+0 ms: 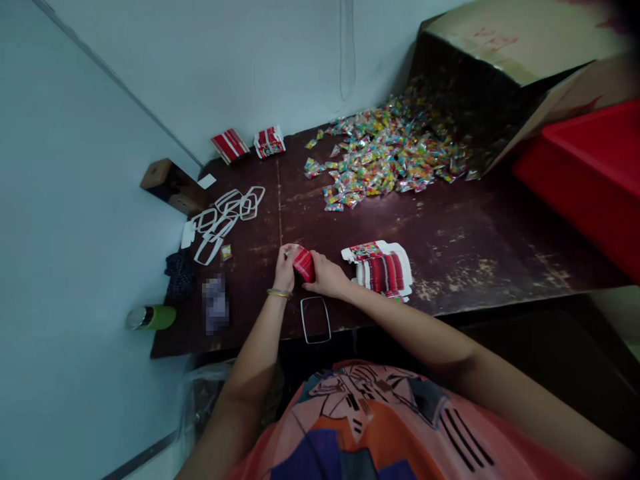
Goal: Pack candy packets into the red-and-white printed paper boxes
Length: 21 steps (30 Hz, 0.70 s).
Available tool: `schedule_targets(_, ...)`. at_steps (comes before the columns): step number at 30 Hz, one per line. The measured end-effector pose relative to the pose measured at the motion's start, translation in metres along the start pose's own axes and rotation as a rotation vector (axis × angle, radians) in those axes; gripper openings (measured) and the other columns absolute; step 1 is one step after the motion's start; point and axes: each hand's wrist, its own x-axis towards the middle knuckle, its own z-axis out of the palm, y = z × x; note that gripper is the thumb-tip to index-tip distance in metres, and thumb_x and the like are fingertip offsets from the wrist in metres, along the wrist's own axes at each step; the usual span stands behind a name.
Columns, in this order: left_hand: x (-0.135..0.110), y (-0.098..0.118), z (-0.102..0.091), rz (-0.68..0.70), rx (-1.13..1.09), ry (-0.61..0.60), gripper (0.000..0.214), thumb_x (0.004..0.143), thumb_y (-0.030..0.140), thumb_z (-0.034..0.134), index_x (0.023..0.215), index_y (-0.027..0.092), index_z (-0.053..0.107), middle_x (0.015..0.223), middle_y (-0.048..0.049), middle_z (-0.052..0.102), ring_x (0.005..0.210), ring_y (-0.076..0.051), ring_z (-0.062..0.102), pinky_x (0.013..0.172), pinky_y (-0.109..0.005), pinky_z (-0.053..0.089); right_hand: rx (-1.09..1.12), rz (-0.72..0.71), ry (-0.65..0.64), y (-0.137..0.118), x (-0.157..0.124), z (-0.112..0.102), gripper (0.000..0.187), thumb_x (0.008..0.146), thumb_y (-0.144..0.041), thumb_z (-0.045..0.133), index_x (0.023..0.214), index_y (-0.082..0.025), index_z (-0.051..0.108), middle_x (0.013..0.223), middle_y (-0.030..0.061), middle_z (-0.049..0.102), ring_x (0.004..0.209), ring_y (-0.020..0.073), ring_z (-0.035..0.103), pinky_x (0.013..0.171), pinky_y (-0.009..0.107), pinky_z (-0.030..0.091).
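**Holding a red carton (304, 265) over the dark table (475, 227)**

At nine o'clock we see a green bottle (150, 317) by the pale wall. Our left hand (285, 267) and right hand (326, 275) grip the carton at centre. At one o'clock, a tipped cardboard box (500, 60) spills wrapped candies (385, 157).

Wrapped sweets (385, 157) are heaped on the counter (475, 247) before a tipped cardboard box (500, 60); a red bin (590, 173) is set beside it, and a green bottle (153, 317) is seen at the counter's left edge.

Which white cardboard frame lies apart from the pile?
The single frame at the table's near edge, just below the right hand holding the red box; the others overlap in a heap far left.
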Motion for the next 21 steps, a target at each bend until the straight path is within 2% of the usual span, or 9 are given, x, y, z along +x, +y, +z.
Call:
schedule_targets(2,-0.002,0.010,-0.014,-0.021,-0.085,-0.023,0.034,0.085,0.053,0.047,0.098,0.022,0.054,0.095,-0.0041,0.062,0.086,-0.016,0.061,0.082,-0.032,0.049,-0.016,-0.098,-0.013,0.004,0.008,-0.008,0.080,0.069,-0.029,0.071,0.136,-0.010,0.033,0.122,0.0204,0.055,0.107,0.0313,0.058,0.088,0.043,0.047)
schedule_targets(5,-0.007,0.027,-0.039,-0.163,-0.223,-0.059,0.050,0.086,0.064,0.036,0.107,0.023,0.053,0.102,-0.0069,0.064,0.097,-0.020,0.062,0.086,-0.037,0.050,-0.045,-0.429,0.024,0.009,0.019,-0.026,0.069,0.074,-0.023,0.066,0.136,-0.015,0.036,0.134,0.0162,0.049,0.121,0.0293,0.048,0.101,0.044,0.040)
schedule_targets(8,-0.020,0.033,-0.056,-0.473,-0.250,-0.316,0.069,0.079,0.077,0.032,0.108,0.018,0.057,0.096,-0.0120,0.068,0.092,-0.029,0.065,0.078,-0.047,0.052,-0.150,-0.741,0.027,0.006,0.023,-0.041,0.054,0.085,-0.017,0.055,0.136,-0.027,0.041,0.143,0.0074,0.044,0.136,0.0272,0.033,0.113,0.051,0.022)
schedule_targets(10,-0.031,0.030,-0.059,-0.584,-0.291,-0.456,0.065,0.076,0.072,0.046,0.108,0.017,0.058,0.095,-0.0134,0.069,0.091,-0.032,0.067,0.078,-0.051,0.052,-0.208,-0.779,0.000,0.002,0.021,-0.043,0.056,0.087,-0.012,0.051,0.136,-0.034,0.041,0.147,0.0014,0.039,0.141,0.0257,0.024,0.116,0.054,0.011)
schedule_targets(12,-0.040,0.024,-0.057,-0.566,-0.347,-0.445,0.054,0.073,0.057,0.063,0.109,0.016,0.059,0.096,-0.0123,0.070,0.089,-0.032,0.068,0.080,-0.052,0.051,-0.177,-0.674,0.029,0.000,0.015,-0.039,0.063,0.084,-0.007,0.049,0.139,-0.035,0.039,0.152,0.0007,0.032,0.143,0.0259,0.018,0.116,0.054,0.008)
schedule_targets(14,-0.044,0.020,-0.051,-0.498,-0.363,-0.367,0.049,0.071,0.041,0.071,0.111,0.016,0.057,0.100,-0.0112,0.070,0.088,-0.030,0.069,0.083,-0.049,0.051,-0.009,-0.443,0.142,-0.001,0.008,-0.030,0.065,0.084,-0.007,0.049,0.143,-0.028,0.034,0.153,0.0064,0.028,0.142,0.0270,0.020,0.116,0.052,0.016)
schedule_targets(15,-0.045,0.020,-0.048,-0.462,-0.351,-0.322,0.050,0.070,0.036,0.072,0.113,0.017,0.056,0.103,-0.0106,0.069,0.088,-0.028,0.068,0.084,-0.047,0.051,0.118,-0.312,0.185,-0.001,0.005,-0.024,0.062,0.085,-0.011,0.049,0.144,-0.024,0.033,0.152,0.0099,0.030,0.140,0.0273,0.025,0.114,0.050,0.023)
schedule_targets(18,-0.044,0.025,-0.040,-0.363,-0.273,-0.259,0.060,0.066,0.023,0.077,0.120,0.019,0.052,0.111,-0.0080,0.066,0.095,-0.023,0.066,0.088,-0.040,0.050,0.544,-0.019,0.115,-0.004,0.002,-0.006,0.046,0.091,-0.031,0.048,0.135,-0.019,0.043,0.133,0.0129,0.053,0.120,0.0252,0.052,0.100,0.044,0.044)
schedule_targets(21,-0.042,0.034,-0.038,-0.343,-0.285,-0.312,0.067,0.067,0.022,0.076,0.127,0.024,0.048,0.121,-0.0072,0.062,0.105,-0.022,0.062,0.091,-0.036,0.049,0.827,0.111,0.033,-0.007,0.005,0.006,0.040,0.089,-0.043,0.052,0.120,-0.019,0.055,0.113,0.0076,0.066,0.103,0.0218,0.061,0.091,0.040,0.050)
